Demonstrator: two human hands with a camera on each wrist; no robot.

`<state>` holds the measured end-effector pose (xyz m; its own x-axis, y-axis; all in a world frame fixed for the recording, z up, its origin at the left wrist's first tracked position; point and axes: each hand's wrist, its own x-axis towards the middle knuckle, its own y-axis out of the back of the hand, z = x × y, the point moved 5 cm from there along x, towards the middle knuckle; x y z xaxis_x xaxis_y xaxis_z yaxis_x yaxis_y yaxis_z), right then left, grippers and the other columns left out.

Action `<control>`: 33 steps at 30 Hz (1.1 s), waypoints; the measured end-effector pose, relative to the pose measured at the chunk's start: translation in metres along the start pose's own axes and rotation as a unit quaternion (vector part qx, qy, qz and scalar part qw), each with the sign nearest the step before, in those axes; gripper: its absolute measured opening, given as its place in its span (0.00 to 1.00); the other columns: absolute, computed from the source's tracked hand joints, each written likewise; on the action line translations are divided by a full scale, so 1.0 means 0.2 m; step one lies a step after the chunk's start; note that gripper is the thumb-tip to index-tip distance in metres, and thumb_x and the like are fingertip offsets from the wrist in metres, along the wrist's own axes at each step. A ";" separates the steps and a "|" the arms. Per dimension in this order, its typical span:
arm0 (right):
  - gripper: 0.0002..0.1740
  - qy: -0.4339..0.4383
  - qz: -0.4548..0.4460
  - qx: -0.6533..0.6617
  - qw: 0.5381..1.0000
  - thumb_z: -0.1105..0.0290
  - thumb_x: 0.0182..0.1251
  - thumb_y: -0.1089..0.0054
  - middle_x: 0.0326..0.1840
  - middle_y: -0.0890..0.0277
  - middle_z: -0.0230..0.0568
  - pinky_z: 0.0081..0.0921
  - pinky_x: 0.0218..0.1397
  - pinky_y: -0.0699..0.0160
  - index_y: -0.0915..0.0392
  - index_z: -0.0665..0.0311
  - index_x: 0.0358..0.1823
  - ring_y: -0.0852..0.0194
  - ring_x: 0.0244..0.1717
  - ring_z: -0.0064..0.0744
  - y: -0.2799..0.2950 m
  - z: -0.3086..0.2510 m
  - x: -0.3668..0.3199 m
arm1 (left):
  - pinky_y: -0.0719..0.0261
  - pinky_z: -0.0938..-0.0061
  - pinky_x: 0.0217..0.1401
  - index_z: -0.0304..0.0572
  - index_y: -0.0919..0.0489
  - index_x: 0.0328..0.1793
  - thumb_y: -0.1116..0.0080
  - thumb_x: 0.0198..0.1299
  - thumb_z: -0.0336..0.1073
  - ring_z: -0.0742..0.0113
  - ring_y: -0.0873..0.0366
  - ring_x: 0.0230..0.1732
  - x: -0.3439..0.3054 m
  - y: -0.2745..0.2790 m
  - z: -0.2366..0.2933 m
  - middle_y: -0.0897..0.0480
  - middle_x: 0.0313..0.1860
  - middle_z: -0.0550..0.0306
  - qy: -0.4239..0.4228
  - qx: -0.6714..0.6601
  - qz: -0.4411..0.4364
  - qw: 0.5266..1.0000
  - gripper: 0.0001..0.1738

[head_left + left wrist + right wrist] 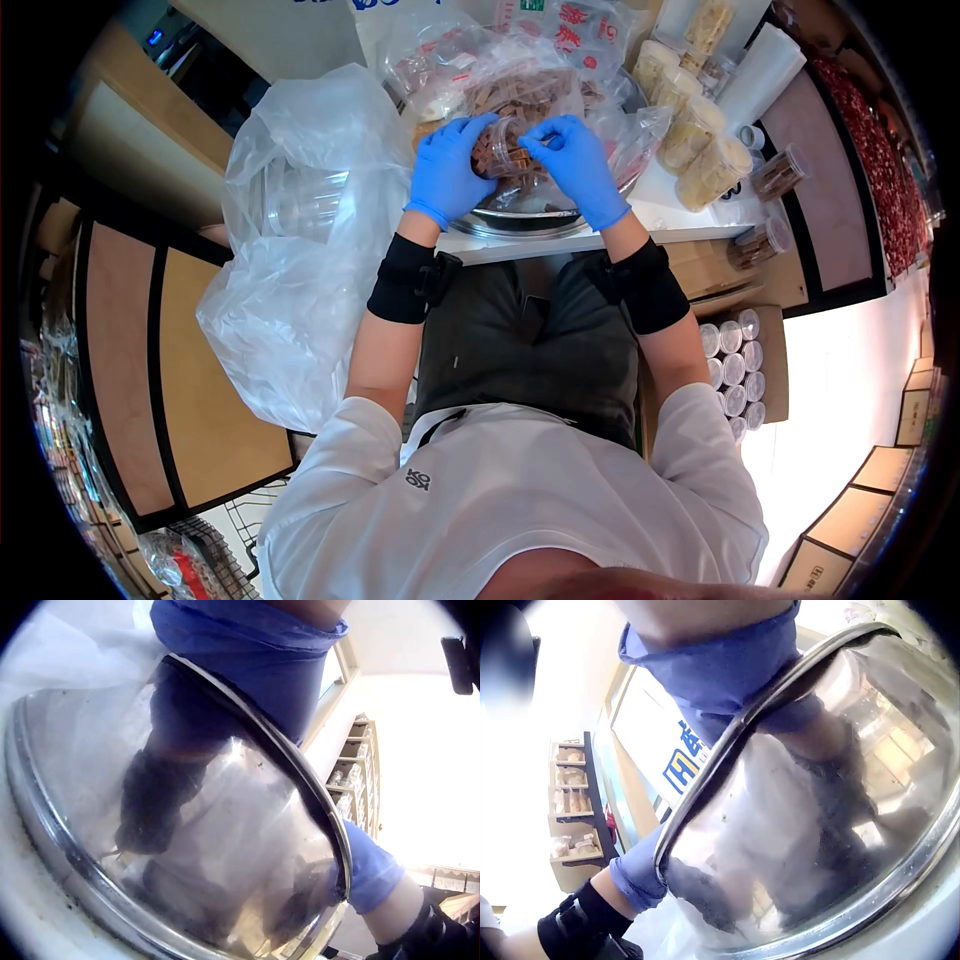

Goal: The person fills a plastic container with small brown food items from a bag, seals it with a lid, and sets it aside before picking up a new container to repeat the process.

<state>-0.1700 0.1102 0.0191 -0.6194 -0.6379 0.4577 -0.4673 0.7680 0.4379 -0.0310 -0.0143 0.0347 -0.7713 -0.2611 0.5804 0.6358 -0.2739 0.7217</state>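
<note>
My blue-gloved left hand (448,172) grips a clear plastic jar (506,132), tilted on its side over a wide metal bowl (530,222). Brown pieces show inside the jar. At its mouth, my gloved right hand (582,170) bends its fingers and thumb together around a small brown piece, partly covered by the fingertips. More brown pieces (525,90) lie in an opened clear bag in the bowl. In the left wrist view the shiny bowl wall (240,817) hides the left fingers. Likewise, in the right wrist view, the bowl's side (780,840) covers the right fingers.
A large translucent bag (290,330) with clear containers hangs at the table's left. Filled jars (712,170) and a white roll (765,72) stand on the right. Low at the right, a cardboard box (770,345) holds several lidded jars. Printed plastic bags (570,35) lie behind the bowl.
</note>
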 end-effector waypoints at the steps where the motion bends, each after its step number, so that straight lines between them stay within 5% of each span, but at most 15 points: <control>1: 0.15 -0.026 -0.013 0.073 0.997 0.61 0.60 0.26 0.31 0.22 0.33 0.21 0.36 0.25 0.17 0.67 0.35 0.26 0.29 0.21 -0.02 0.06 0.01 | 0.27 0.60 0.62 0.54 0.26 0.66 0.24 0.37 0.39 0.49 0.22 0.57 0.00 0.00 0.00 0.20 0.56 0.50 -0.006 0.004 -0.004 1.000 0.43; 6: 0.16 -0.147 -0.012 0.235 0.961 0.60 0.61 0.27 0.27 0.22 0.30 0.20 0.34 0.26 0.18 0.68 0.36 0.28 0.28 0.18 0.10 0.07 0.05 | 0.27 0.60 0.63 0.53 0.26 0.65 0.24 0.37 0.37 0.49 0.22 0.58 0.01 0.01 0.01 0.21 0.57 0.51 -0.001 -0.009 0.007 1.000 0.42; 9: 0.16 -0.140 0.056 0.208 0.966 0.60 0.61 0.29 0.30 0.17 0.39 0.25 0.36 0.23 0.17 0.67 0.39 0.21 0.29 0.28 0.27 0.20 0.14 | 0.27 0.59 0.64 0.53 0.26 0.64 0.24 0.37 0.32 0.48 0.24 0.60 0.02 0.00 0.00 0.21 0.59 0.51 -0.012 -0.045 0.011 0.999 0.41; 11: 0.14 -0.067 0.031 -0.152 0.986 0.62 0.63 0.37 0.36 0.16 0.50 0.35 0.41 0.19 0.16 0.66 0.41 0.16 0.36 0.46 0.33 0.25 0.19 | 0.27 0.59 0.65 0.52 0.26 0.62 0.25 0.36 0.26 0.46 0.26 0.62 0.02 0.03 0.03 0.22 0.59 0.52 -0.036 -0.056 0.048 0.997 0.40; 12: 0.14 -0.069 0.034 -0.153 0.985 0.62 0.63 0.37 0.36 0.16 0.50 0.35 0.41 0.19 0.16 0.66 0.41 0.16 0.36 0.46 0.33 0.28 0.20 | 0.27 0.59 0.65 0.52 0.26 0.62 0.25 0.36 0.26 0.46 0.26 0.62 0.03 0.02 0.02 0.22 0.59 0.52 -0.039 -0.058 0.046 0.996 0.40; 14: 0.13 -0.019 -0.136 -0.333 0.933 0.65 0.63 0.45 0.41 0.18 0.57 0.44 0.47 0.19 0.16 0.64 0.41 0.18 0.42 0.58 0.21 0.35 0.20 | 0.27 0.59 0.65 0.51 0.26 0.62 0.25 0.36 0.24 0.46 0.27 0.61 0.02 0.02 0.02 0.22 0.59 0.51 -0.076 -0.052 0.069 0.993 0.40; 17: 0.13 0.071 -0.246 -0.352 0.901 0.66 0.63 0.47 0.41 0.18 0.58 0.44 0.49 0.19 0.16 0.65 0.41 0.18 0.43 0.58 0.03 0.58 0.19 | 0.29 0.60 0.65 0.52 0.24 0.59 0.30 0.35 0.22 0.46 0.25 0.59 0.02 0.02 0.02 0.22 0.56 0.53 -0.067 -0.064 0.079 0.993 0.38; 20: 0.16 0.059 -0.296 -0.355 0.885 0.66 0.62 0.43 0.47 0.19 0.59 0.43 0.52 0.20 0.18 0.65 0.48 0.19 0.46 0.58 0.02 0.40 0.15 | 0.28 0.61 0.63 0.51 0.24 0.58 0.30 0.36 0.22 0.47 0.25 0.56 0.03 0.01 0.01 0.21 0.54 0.53 -0.043 -0.099 0.060 0.992 0.37; 23: 0.21 0.153 -0.230 -0.328 0.903 0.63 0.62 0.38 0.49 0.20 0.56 0.44 0.54 0.22 0.23 0.68 0.53 0.20 0.50 0.55 0.00 0.48 0.20 | 0.24 0.64 0.63 0.47 0.25 0.61 0.25 0.36 0.25 0.49 0.23 0.58 0.03 0.01 0.02 0.21 0.56 0.51 -0.030 -0.097 0.024 0.995 0.39; 26: 0.29 0.134 -0.237 -0.253 0.928 0.63 0.61 0.35 0.57 0.24 0.56 0.41 0.61 0.25 0.29 0.68 0.62 0.22 0.57 0.52 0.03 0.24 0.12 | 0.22 0.65 0.60 0.46 0.24 0.61 0.24 0.36 0.26 0.51 0.21 0.56 0.03 0.01 0.02 0.20 0.55 0.51 -0.030 -0.102 0.037 0.994 0.39; 30: 0.34 0.115 -0.278 -0.231 0.925 0.62 0.61 0.34 0.62 0.29 0.56 0.40 0.65 0.27 0.33 0.67 0.67 0.26 0.61 0.53 -0.03 0.40 0.15 | 0.21 0.66 0.60 0.46 0.24 0.61 0.24 0.36 0.26 0.53 0.20 0.55 0.03 0.00 0.01 0.20 0.55 0.51 -0.035 -0.081 0.038 0.995 0.39; 33: 0.31 0.067 -0.334 -0.340 0.876 0.64 0.62 0.36 0.60 0.27 0.56 0.40 0.63 0.26 0.32 0.66 0.66 0.24 0.59 0.53 -0.05 0.33 0.13 | 0.21 0.66 0.60 0.46 0.24 0.61 0.24 0.35 0.25 0.53 0.20 0.55 0.03 0.00 0.01 0.20 0.55 0.52 -0.023 -0.094 0.027 0.995 0.39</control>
<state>-0.2227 0.0899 -0.0248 -0.2490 -0.9684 -0.0101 -0.1844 0.0372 0.9821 -0.0351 -0.0133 0.0390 -0.7332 -0.2382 0.6370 0.6676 -0.4305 0.6074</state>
